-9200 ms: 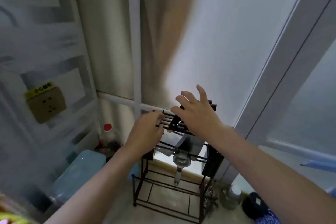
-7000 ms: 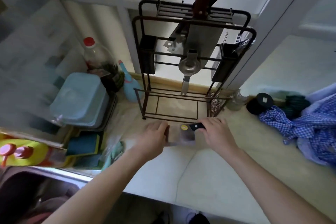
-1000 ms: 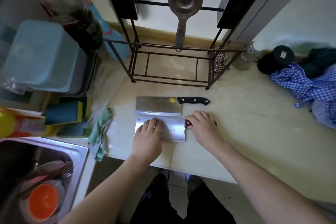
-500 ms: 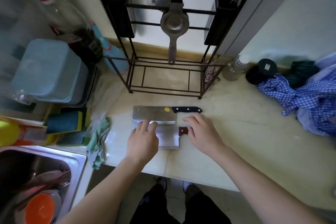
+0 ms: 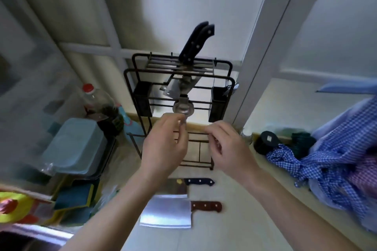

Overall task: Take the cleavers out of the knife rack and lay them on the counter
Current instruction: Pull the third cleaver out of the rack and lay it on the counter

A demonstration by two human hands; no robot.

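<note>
Empty hands (image 5: 165, 144) (image 5: 228, 149) before knife rack (image 5: 229, 79) holding black-handled knives (image 5: 195, 44).

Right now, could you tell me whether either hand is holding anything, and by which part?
Neither: the left hand and right hand are raised, empty, before the knife rack.

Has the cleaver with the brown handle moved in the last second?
No. The brown-handled cleaver lies just in front of the black-handled cleaver, in line with the rack's foot, as it did before. Only the camera tilted up.
</note>
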